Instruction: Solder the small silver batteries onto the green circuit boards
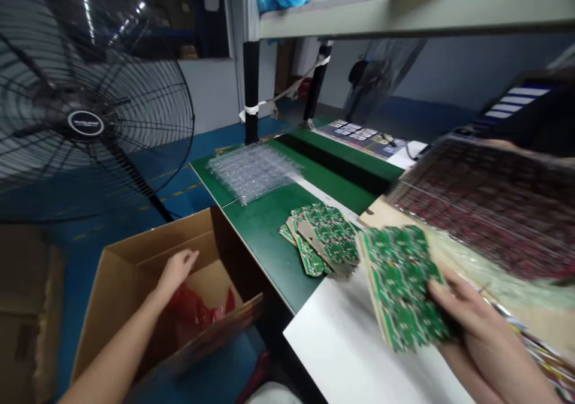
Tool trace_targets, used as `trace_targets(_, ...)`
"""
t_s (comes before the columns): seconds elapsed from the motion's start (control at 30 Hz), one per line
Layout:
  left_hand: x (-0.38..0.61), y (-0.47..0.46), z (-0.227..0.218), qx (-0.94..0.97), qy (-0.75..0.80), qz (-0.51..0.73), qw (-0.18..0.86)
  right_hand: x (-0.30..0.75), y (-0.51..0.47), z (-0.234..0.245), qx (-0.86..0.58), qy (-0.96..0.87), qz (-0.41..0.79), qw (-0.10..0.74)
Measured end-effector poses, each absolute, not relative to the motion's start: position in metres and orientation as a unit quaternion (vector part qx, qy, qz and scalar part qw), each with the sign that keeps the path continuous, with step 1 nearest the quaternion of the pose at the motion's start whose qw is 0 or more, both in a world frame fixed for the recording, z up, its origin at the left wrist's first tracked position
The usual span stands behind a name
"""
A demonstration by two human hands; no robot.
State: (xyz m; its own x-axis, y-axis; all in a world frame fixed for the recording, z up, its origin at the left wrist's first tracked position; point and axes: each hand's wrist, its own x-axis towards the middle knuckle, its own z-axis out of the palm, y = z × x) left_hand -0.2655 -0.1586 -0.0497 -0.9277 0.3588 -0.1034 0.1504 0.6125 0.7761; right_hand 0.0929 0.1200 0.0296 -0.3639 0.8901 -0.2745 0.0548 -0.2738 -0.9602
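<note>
My right hand (471, 326) grips a stack of green circuit board panels (404, 284), thumb on the top face and fingers beneath. The stack is tilted above a white sheet (341, 338). Over the open cardboard box (112, 272) at the table's left side is my left hand (177, 269), its fingers curled together with nothing visible in them. Below that hand, a crumpled red plastic bag (197, 308) lies inside the box. More circuit board panels (330, 233), with grey cardboard pieces between them, lie in an uneven pile on the green table (265, 230).
Clear bubble wrap (254, 170) covers the table's far left corner. A large black fan (85, 122) stands at the left. Plastic-covered trays (485, 200) and loose wires (548, 356) occupy the right. A shelf (404, 17) crosses overhead.
</note>
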Motion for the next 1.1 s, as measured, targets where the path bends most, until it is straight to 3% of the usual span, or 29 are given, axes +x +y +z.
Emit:
trace_targets(0.13,-0.22,-0.088,-0.025,0.152,0.764,0.6,0.181,0.03,0.151,0.04,-0.428,-0.566,0.622,0.332)
trace_targets(0.37,-0.106,0.0,-0.014,0.013,0.561,0.774,0.293,-0.028,0.204,0.015,-0.441,-0.733,0.473,0.212)
trace_targets(0.57,-0.092,0.027,0.006,-0.057,0.486,0.804,0.339,-0.038,0.203,0.016,-0.399,-0.804,0.426,0.112)
trace_targets(0.8,-0.107,0.031,0.005,-0.102,0.484,0.81,0.315,-0.024,0.19,0.011,-0.471,-0.742,0.467,0.101)
trace_targets(0.97,-0.127,0.021,0.013,-0.091,0.486,0.782,0.379,-0.025,0.189,0.009,-0.455,-0.699,0.548,0.064)
trace_targets(1.1,-0.141,0.02,0.002,-0.039,0.511,0.759,0.401,-0.03,0.169,0.011,-0.449,-0.717,0.522,0.11)
